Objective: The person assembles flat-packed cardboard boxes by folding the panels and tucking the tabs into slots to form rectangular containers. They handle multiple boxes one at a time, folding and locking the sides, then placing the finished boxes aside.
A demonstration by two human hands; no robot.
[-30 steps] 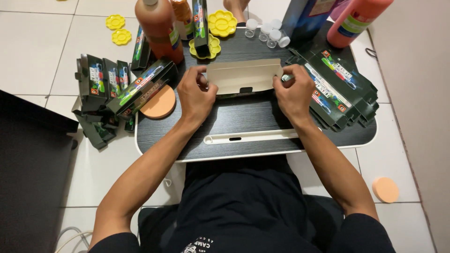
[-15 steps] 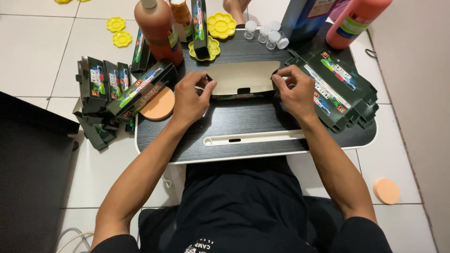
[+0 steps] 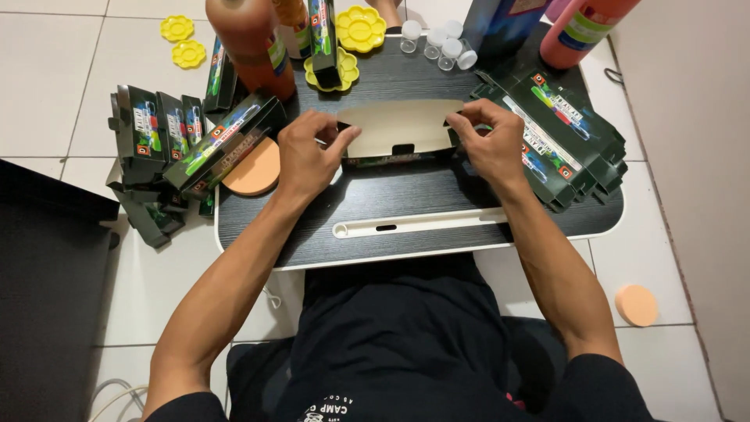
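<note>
Cardboard box [image 3: 400, 129], flat and beige inside, pinched at both ends by left hand [image 3: 306, 156] and right hand [image 3: 491, 144]

Matt tan cardboard box [image 3: 400, 125]; dark woodgrain table [image 3: 422, 195]; glossy floor tiles [image 3: 47, 70].

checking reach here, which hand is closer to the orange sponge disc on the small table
Left. The left hand grips the left end of the tan box flap, just right of the orange sponge disc. The right hand holds the flap's far end.
</note>
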